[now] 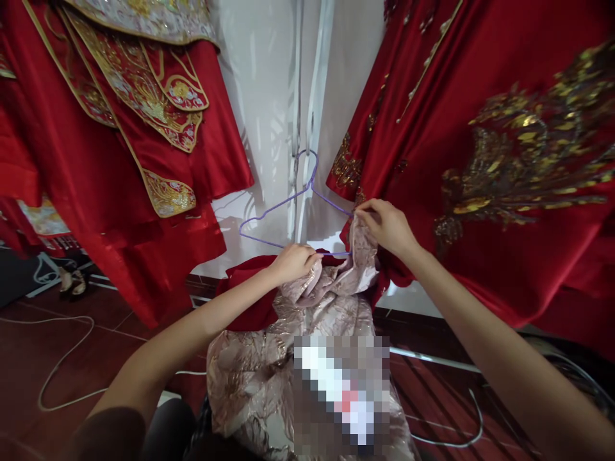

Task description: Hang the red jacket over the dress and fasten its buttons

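Observation:
A purple wire hanger (273, 208) hangs by its hook in the middle of the view. From its right part a pale pink brocade garment (331, 314) with a metallic sheen drapes down toward me. My right hand (389, 224) pinches the garment's top edge at the hanger's right shoulder. Lower and to the left, my left hand (295, 261) is closed on gathered brocade beside the hanger's bottom bar. The left shoulder of the hanger is bare. Dark red cloth (250, 282) shows behind the garment. A pixelated patch hides part of its lower front.
Red embroidered garments (192, 160) hang at the left, and red garments with gold embroidery (528, 160) hang close at the right. Behind stands a white wall (259, 77). Cables (62, 365) lie on the reddish tiled floor (125, 333), with a pair of shoes (74, 285) at the left.

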Available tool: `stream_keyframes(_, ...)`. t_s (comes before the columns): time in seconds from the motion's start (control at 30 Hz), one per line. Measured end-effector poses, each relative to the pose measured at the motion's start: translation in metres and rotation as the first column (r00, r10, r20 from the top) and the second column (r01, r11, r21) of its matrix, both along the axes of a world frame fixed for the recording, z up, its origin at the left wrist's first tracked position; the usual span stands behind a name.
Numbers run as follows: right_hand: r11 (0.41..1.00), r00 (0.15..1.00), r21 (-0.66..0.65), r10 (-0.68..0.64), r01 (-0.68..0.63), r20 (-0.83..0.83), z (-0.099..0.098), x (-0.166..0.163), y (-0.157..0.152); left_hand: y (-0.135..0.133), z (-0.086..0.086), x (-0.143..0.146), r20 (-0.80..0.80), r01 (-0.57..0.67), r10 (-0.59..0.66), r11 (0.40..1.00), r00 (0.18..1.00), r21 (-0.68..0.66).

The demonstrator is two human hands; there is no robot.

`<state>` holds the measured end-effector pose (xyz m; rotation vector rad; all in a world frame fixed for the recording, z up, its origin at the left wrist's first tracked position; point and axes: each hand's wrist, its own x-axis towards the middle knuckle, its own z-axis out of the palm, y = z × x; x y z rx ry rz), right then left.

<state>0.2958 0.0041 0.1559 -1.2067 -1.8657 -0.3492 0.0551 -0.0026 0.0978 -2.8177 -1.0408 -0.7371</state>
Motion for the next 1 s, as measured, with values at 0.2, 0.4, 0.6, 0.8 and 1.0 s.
stream_keyframes(0.2,0.996,0.974,-0.042,-0.081,0.074,-0.21,-0.023,-0.004,0.017,-0.007,0.002,0.023,0.067,-0.014,0.017,0.999,0.998,-0.051)
stream_keyframes(0.4,0.992,0.956,-0.115,-0.086,0.055,-0.282,-0.028,0.006,0.022,0.01,0.003,-0.004,0.296,0.206,-0.191,0.978,0.936,-0.018)
stream_keyframes(0.6,0.995,0.947,-0.091,-0.074,0.048,-0.312,-0.019,0.01,0.021,0.057,-0.034,-0.1,0.561,-0.495,0.451,0.865,0.694,-0.083)
stream_keyframes(0.8,0.999,0.949,-0.033,-0.022,0.012,-0.316,-0.019,0.013,0.02,0.073,-0.074,-0.132,0.41,-0.679,0.714,0.688,0.567,-0.258)
stream_keyframes(1.0,0.999,0.969,-0.006,-0.037,0.037,-0.246,-0.013,0.016,0.014,0.074,-0.066,-0.132,0.601,-0.554,0.49,0.827,0.631,-0.093)
